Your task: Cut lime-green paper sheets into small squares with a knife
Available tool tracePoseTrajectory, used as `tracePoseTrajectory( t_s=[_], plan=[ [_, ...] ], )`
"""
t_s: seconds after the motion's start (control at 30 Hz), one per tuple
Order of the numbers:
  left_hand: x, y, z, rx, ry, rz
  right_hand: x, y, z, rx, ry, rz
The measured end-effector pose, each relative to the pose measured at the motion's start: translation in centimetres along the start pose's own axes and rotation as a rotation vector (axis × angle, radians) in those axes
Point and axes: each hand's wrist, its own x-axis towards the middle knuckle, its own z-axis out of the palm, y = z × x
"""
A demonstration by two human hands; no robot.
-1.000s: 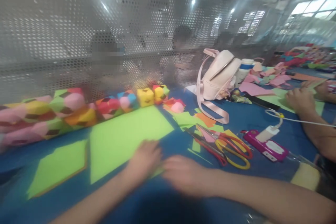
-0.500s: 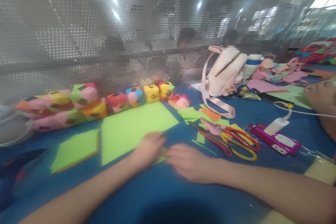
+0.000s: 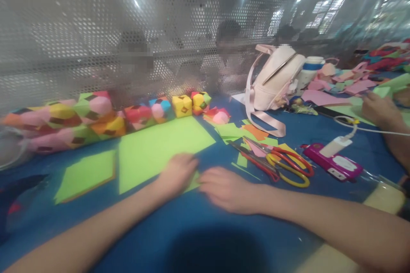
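My left hand (image 3: 175,175) and my right hand (image 3: 226,188) lie close together on the blue table (image 3: 205,230), both pressed down on a small piece of green paper (image 3: 193,181) between them. The fingers are blurred by motion, curled over the paper's edge. A large green sheet (image 3: 156,147) lies just beyond my left hand. Two pairs of scissors, one red-handled (image 3: 267,169) and one yellow-handled (image 3: 290,175), lie right of my right hand.
A row of coloured paper cubes (image 3: 96,117) lines the perforated screen. A second green sheet (image 3: 86,175) lies at left. A pink backpack (image 3: 275,81), paper scraps (image 3: 253,134) and a magenta device with charger (image 3: 333,164) sit at right. Another person's hand (image 3: 379,108) works far right.
The camera has shifted slightly. Both hands stay on the small green paper with small movements; the other person's hand at right has moved a little.
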Motion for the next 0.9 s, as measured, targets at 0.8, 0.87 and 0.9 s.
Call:
tracePoseTrajectory(
  t_s=[0.8, 0.87, 0.9],
  plan=[
    [2.2, -1.8, -0.7, -0.963, 0.259, -0.917, 2.2, 1.5, 0.3, 0.049, -0.056, 0.191],
    [2.2, -2.1, -0.9, -0.939, 0.254, -0.911, 2.4, 2.0, 0.9, 0.038, -0.017, 0.143],
    [2.2, -2.3, -1.0, -0.925, 0.237, -0.903, 2.5, 2.2, 1.1, 0.030, 0.005, 0.126]
  ],
)
